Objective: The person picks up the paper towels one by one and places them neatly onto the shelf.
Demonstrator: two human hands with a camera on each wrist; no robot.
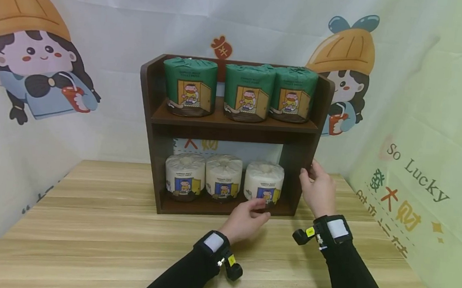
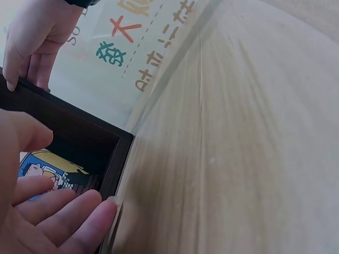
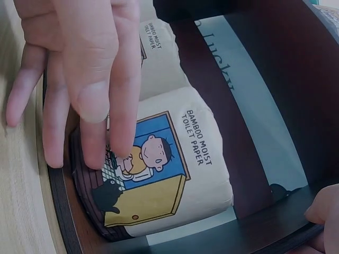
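A dark brown two-tier shelf [image 1: 231,134] stands on the table. On its lower tier sit three white-wrapped toilet paper rolls, the rightmost roll [image 1: 264,177] slightly apart from the other two. My left hand [image 1: 244,223] is in front of that rightmost roll, palm toward it, fingers extended and relaxed near the shelf's bottom front edge. In the right wrist view its fingers overlap the roll's printed picture [image 3: 151,174]. My right hand [image 1: 320,192] grips the shelf's right side panel [image 2: 69,114], thumb at the front edge and fingers on the outer face.
Three green-wrapped toilet paper rolls, including a left one [image 1: 191,78], stand on the upper tier. The wood-grain table [image 1: 98,224] extends in front and to both sides. Printed cloth [image 1: 126,27] hangs behind the shelf and along the sides.
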